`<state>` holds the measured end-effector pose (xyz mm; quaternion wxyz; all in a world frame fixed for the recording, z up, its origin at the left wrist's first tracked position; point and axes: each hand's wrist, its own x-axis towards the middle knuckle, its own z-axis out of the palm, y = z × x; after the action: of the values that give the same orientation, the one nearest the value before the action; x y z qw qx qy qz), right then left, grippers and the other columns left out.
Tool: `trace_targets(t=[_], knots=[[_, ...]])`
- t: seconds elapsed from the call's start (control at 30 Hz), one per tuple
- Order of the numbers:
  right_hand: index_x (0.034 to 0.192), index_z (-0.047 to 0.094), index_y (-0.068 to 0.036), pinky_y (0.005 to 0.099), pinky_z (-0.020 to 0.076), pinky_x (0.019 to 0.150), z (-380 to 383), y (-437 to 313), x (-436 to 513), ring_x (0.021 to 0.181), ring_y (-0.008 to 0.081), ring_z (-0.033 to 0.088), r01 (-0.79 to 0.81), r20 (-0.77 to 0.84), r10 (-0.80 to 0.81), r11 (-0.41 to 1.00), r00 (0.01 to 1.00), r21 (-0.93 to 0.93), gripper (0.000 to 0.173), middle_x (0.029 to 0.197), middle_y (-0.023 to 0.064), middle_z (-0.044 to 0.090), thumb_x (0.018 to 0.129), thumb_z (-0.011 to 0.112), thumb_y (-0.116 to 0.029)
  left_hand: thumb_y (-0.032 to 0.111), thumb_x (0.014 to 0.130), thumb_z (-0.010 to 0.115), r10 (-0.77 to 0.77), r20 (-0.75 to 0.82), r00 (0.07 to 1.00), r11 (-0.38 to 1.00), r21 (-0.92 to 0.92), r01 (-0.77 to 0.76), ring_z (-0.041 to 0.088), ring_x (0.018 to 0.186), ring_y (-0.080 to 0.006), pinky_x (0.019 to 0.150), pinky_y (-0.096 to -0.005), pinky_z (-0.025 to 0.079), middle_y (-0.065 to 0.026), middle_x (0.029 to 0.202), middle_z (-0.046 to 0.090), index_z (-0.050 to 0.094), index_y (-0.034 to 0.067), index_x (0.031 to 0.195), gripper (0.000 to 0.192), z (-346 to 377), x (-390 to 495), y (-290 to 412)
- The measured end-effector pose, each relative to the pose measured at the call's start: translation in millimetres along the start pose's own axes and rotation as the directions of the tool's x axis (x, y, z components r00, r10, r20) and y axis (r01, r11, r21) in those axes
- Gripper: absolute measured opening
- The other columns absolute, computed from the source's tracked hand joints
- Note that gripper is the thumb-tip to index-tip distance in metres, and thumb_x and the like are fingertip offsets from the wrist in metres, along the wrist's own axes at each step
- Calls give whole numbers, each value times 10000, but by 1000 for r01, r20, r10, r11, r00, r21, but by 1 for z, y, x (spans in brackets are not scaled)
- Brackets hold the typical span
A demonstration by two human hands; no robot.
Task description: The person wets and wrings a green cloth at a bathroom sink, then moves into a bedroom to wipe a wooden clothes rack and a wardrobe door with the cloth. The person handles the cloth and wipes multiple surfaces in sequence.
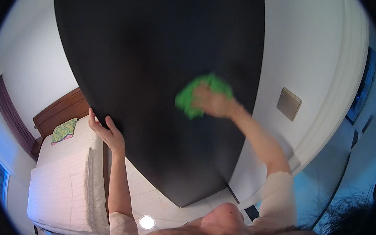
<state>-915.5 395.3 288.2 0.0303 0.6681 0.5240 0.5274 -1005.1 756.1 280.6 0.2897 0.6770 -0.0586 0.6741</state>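
A tall matte black panel [159, 59] fills the middle of my view and narrows toward its lower end near the floor. At its left edge, my left hand [108, 134] grips the panel, thumb on the face and the other fingers at the rim. My right hand [217, 101] lies over a bright green cloth [186, 100] against the panel's face, right of the middle. Both the cloth and that hand are blurred. Part of the cloth is hidden beneath the fingers.
Left of the panel stands a bed [60, 187] with a pale cover, a wooden headboard [62, 109] and a patterned green pillow [64, 131]. A metallic-toned switch plate [289, 104] is on the white wall [286, 52] at right. Pale floor tiles [146, 187] show below, with a bright round spot [147, 222].
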Motion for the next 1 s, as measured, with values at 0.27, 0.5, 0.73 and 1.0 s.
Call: trace_targets(t=[0.27,0.5,0.73,1.0], knots=[[1360,431,-33,519,250,1068,-51,181,71,1321,436,299,-722,-680,492,687,543,-80,472,1446,245,324,918,488,-191,227,975,466,-8,-9,1000,1000,-29,8,394,1241,-277,984,-377,302,-157,1402,380,321,12,1392,492,0,-2,-4],[1409,319,37,473,147,1130,96,-86,-132,1382,418,203,-939,-510,858,218,55,265,519,1504,260,190,980,343,-253,246,980,463,-25,-5,1000,1000,0,25,387,1248,-273,981,-373,301,-155,1409,377,321,11,1394,496,0,-4,-5],[1406,299,70,483,163,1136,115,-95,-134,1384,413,196,-949,-510,838,-31,-195,312,520,1496,255,222,968,407,-189,258,979,470,0,-19,1000,1000,-1,0,402,1224,-271,973,-378,314,-155,1379,393,320,11,1398,509,0,-2,-1],[1310,511,-117,577,233,1070,27,12,109,1379,417,234,-760,-532,659,648,532,43,511,1484,187,294,816,621,-188,263,974,490,-34,27,999,994,-103,37,398,1240,-268,997,-396,316,-154,1384,391,314,12,1396,522,-3,-1,4]])
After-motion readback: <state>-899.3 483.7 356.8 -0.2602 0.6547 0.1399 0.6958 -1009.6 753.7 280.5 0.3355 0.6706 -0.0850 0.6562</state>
